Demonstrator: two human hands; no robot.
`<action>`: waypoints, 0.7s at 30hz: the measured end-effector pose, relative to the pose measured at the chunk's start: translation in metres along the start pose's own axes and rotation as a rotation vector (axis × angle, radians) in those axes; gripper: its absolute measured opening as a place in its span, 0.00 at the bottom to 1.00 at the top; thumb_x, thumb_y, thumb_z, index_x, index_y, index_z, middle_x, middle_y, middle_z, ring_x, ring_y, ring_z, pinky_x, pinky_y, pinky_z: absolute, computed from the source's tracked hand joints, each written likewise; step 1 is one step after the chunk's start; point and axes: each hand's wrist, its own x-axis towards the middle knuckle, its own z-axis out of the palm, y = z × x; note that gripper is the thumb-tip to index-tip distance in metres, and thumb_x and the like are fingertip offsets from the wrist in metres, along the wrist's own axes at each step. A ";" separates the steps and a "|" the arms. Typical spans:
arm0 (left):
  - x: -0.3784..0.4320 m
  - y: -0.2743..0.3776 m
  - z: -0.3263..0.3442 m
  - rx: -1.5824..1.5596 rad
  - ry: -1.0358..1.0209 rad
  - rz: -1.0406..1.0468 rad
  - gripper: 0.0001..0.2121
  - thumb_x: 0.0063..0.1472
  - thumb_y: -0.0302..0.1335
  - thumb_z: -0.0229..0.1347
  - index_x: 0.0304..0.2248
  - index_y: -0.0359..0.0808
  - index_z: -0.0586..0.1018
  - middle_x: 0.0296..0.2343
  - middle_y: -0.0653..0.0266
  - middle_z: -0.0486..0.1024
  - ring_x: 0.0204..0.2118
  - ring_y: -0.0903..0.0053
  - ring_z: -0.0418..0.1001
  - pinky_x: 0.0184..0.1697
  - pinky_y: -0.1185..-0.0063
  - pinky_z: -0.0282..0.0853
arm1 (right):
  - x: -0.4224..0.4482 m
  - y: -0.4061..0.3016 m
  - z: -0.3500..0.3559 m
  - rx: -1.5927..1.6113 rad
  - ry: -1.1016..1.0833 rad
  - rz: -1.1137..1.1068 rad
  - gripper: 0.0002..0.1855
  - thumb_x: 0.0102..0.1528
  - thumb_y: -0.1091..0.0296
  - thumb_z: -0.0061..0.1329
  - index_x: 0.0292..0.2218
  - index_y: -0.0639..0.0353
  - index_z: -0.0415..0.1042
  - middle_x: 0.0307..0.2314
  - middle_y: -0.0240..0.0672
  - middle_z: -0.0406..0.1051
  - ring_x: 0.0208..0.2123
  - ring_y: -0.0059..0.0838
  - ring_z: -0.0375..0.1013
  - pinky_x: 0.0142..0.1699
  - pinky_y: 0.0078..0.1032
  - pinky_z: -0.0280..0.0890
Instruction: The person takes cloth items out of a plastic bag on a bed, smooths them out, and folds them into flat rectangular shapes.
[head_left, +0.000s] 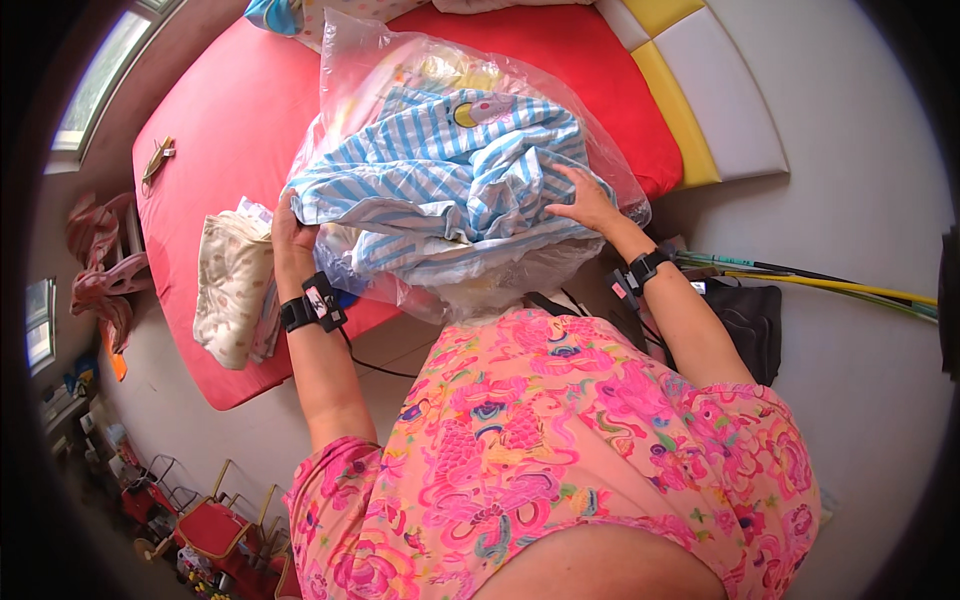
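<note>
A crumpled blue-and-white striped cloth (435, 180) with a cartoon print lies in the mouth of a large clear plastic bag (352, 52). Other pale patterned fabric (450, 71) shows through the bag behind it. My left hand (295, 229) grips the cloth's left edge, its fingers partly hidden by the fabric. On the right side of the cloth, my right hand (585, 199) rests with fingers spread and touching the folds. The near side of the bag sits against the front of my pink floral top (517, 420).
Underneath is a bed with a red sheet (225, 135) and a yellow-and-white padded headboard (697, 90). A folded cream quilted cloth (232, 292) lies at its left near edge. A black bag (742, 322) and several long poles (825, 277) are at right; red chairs (214, 525) stand lower left.
</note>
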 end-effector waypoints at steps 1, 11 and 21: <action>0.000 0.005 -0.007 0.075 0.007 -0.004 0.12 0.58 0.28 0.48 0.36 0.26 0.70 0.33 0.56 0.73 0.32 0.70 0.73 0.37 0.76 0.72 | 0.007 -0.015 0.015 0.034 -0.064 -0.090 0.40 0.38 0.54 0.59 0.51 0.53 0.59 0.47 0.45 0.58 0.51 0.43 0.56 0.53 0.34 0.55; -0.019 0.079 0.057 0.069 -0.241 0.276 0.11 0.62 0.29 0.42 0.40 0.31 0.70 0.34 0.59 0.73 0.35 0.71 0.73 0.39 0.75 0.71 | 0.056 -0.030 -0.011 0.680 0.050 0.065 0.13 0.45 0.74 0.53 0.36 0.59 0.70 0.24 0.30 0.71 0.23 0.19 0.69 0.29 0.19 0.63; 0.037 0.098 0.069 -0.122 0.129 0.350 0.26 0.61 0.42 0.44 0.52 0.34 0.55 0.50 0.49 0.53 0.53 0.60 0.55 0.57 0.62 0.52 | 0.040 0.025 -0.136 0.663 0.820 0.153 0.07 0.54 0.71 0.45 0.34 0.63 0.70 0.25 0.31 0.71 0.23 0.17 0.70 0.24 0.14 0.62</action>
